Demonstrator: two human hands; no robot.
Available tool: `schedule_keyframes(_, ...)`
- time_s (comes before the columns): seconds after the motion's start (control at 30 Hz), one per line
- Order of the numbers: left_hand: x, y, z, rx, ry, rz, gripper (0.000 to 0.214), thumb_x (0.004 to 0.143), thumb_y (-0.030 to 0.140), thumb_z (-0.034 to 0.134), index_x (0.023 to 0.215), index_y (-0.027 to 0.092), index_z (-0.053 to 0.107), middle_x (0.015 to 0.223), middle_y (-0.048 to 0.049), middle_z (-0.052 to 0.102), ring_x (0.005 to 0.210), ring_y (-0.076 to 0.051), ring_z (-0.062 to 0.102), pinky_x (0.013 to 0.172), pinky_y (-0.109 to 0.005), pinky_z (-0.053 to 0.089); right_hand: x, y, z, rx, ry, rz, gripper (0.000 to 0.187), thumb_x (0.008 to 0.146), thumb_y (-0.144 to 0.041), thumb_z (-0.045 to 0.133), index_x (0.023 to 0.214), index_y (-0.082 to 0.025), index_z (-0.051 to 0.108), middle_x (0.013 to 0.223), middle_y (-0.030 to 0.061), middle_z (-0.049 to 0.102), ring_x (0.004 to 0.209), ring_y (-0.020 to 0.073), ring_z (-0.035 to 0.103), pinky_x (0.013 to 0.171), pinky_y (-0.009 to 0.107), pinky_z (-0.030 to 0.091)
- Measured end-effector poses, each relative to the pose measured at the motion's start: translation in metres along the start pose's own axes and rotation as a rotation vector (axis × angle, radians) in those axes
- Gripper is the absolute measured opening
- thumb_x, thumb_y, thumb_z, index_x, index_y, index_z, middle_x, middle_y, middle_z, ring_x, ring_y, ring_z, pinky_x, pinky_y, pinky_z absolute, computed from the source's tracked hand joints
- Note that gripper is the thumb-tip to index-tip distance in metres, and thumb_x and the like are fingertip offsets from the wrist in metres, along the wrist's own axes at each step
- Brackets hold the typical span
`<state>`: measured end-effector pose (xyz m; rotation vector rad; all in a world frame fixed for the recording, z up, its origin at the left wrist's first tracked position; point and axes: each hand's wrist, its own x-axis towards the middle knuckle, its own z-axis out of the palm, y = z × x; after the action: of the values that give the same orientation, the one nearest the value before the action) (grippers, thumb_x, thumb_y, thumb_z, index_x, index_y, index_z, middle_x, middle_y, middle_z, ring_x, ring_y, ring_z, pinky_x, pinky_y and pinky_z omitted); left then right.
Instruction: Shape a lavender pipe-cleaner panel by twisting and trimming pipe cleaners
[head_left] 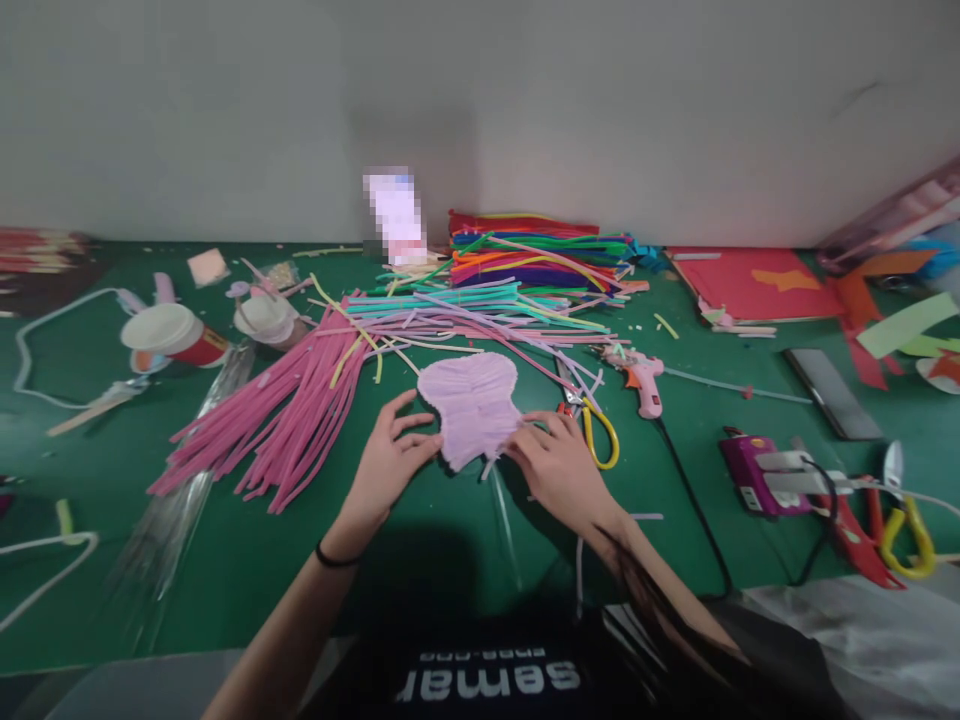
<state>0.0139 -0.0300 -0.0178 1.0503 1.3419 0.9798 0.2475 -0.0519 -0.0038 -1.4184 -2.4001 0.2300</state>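
Note:
A pale lilac shape made of pipe cleaners lies on the green table in front of me. My left hand rests at its left lower edge, fingers curled with the tips pinching the edge. My right hand holds its right lower edge, fingers bent over it. Both hands grip the same lilac piece, which lies flat.
Loose pink pipe cleaners fan out to the left; a stack of coloured ones sits behind. Yellow-handled scissors and a pink glue gun lie right of my hand. Paper cups, a purple tool, a phone and red paper surround.

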Motion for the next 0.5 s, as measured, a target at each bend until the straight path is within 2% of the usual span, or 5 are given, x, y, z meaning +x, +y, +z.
schedule_keyframes(0.1,0.012,0.007,0.007,-0.075,-0.012,-0.114,0.082,0.071,0.035,0.074,0.139,0.020,0.029,0.089,-0.0051,0.068,0.063,-0.014,0.065,0.053,-0.022,0.050,-0.013,0.003,-0.008,0.105,-0.034,0.096,0.007,0.091,-0.018,0.055,0.088,-0.022,0.061,0.086,0.0025,0.071,0.100,0.0228,0.056,0.094,0.041,0.033)
schedule_keyframes(0.17,0.020,0.010,0.017,-0.047,-0.088,-0.160,0.083,0.072,0.037,0.074,0.139,0.019,0.027,0.063,0.0038,0.062,0.045,-0.010,0.055,0.039,-0.016,0.037,-0.020,0.001,-0.009,0.121,-0.031,0.124,0.007,0.090,-0.019,0.056,0.087,-0.022,0.062,0.087,0.0028,0.071,0.097,0.0220,0.057,0.091,0.040,0.035)
schedule_keyframes(0.23,0.029,0.009,0.026,-0.048,-0.117,-0.174,0.083,0.069,0.034,0.077,0.136,0.019,0.031,0.052,0.0096,0.053,0.036,-0.007,0.043,0.034,-0.015,0.027,-0.024,-0.002,-0.008,0.119,-0.006,0.150,0.008,0.089,-0.019,0.056,0.086,-0.022,0.063,0.087,0.0038,0.071,0.095,0.0220,0.059,0.088,0.038,0.037)
schedule_keyframes(0.4,0.039,0.006,0.022,-0.166,-0.020,-0.021,0.043,0.063,0.029,0.082,0.099,0.015,0.064,0.071,0.0002,0.066,0.047,-0.008,0.052,0.040,-0.017,0.036,-0.031,-0.001,-0.017,0.172,0.230,0.452,0.010,0.089,-0.025,0.054,0.085,-0.020,0.061,0.080,0.0052,0.070,0.078,0.0216,0.063,0.077,0.036,0.043)
schedule_keyframes(0.5,0.032,0.010,0.013,-0.388,0.130,0.049,0.037,0.067,0.026,0.079,0.101,0.017,0.067,0.098,-0.0055,0.071,0.082,-0.017,0.066,0.067,-0.023,0.053,-0.032,0.001,-0.019,0.415,0.401,0.615,0.021,0.094,-0.030,0.045,0.104,-0.020,0.061,0.090,0.0062,0.072,0.081,0.0202,0.067,0.074,0.033,0.048)
